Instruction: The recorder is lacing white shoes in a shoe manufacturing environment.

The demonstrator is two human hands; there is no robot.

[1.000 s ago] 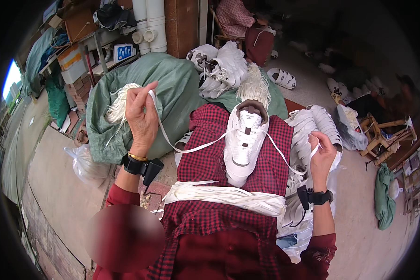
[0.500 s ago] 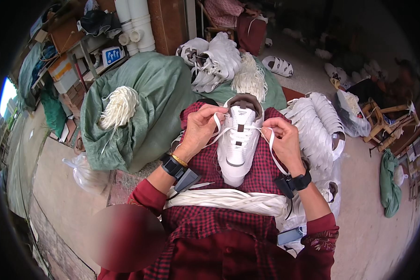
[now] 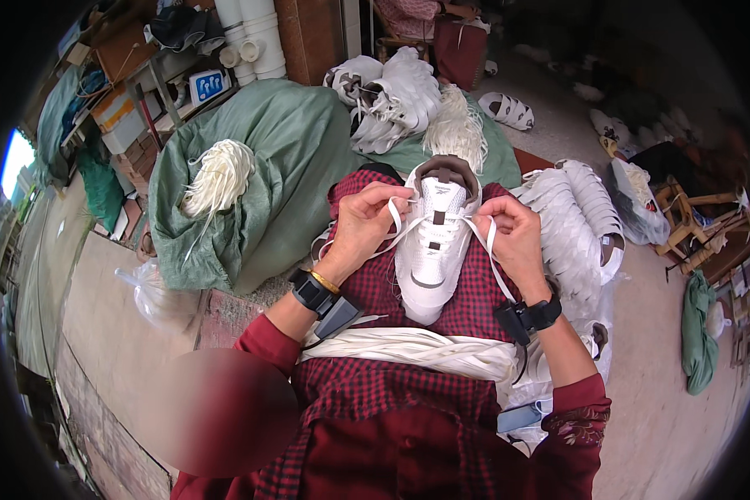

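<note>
On the red and black checked cloth (image 3: pixel 367 292) over my lap lies a white sneaker (image 3: pixel 429 271), its toe toward me and its brown-lined opening away. White shoelace (image 3: pixel 436 220) crosses the tongue near the upper eyelets. My left hand (image 3: pixel 365 227), at the left eyelets, pinches one part of the lace, and a loop hangs beside its fingers. On the other side, my right hand (image 3: pixel 508 236) has its fingertips closed on the lace by the right eyelets, with a length trailing down below. A thick bundle of white laces (image 3: pixel 408 351) lies across my lap nearer to me.
Stacked white shoe uppers (image 3: pixel 558 221) lie at my right, and more shoes (image 3: pixel 397 100) are piled ahead. A green sack (image 3: pixel 283 167) with a lace bundle (image 3: pixel 219 179) bulges at the left. A wooden stool (image 3: pixel 698 218) stands far right. Another person (image 3: pixel 408 18) sits at the back.
The whole view has shifted slightly, so the scene sits a little to the right. Both hands stay at the eyelets with the lace in their fingers; the sneaker keeps its place on my lap.
</note>
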